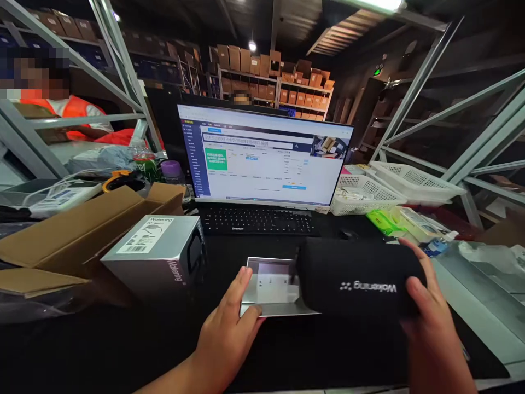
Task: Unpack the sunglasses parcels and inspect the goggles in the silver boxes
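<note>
A black cylindrical pouch (356,284) with white lettering lies sideways on the dark desk, its left end at the mouth of an open silver box (270,287). My right hand (426,312) grips the pouch's right end, fingers curled over it. My left hand (229,328) holds the box's near left corner, thumb on the front edge and fingers along the side. A second, closed silver product box (158,251) with a white label stands to the left of my left hand.
A monitor (262,158) and black keyboard (258,220) stand behind the boxes. An open cardboard carton (82,230) lies at the left. White baskets (369,194) and green packets (381,221) sit at the right. A person in orange sits beyond the left rack.
</note>
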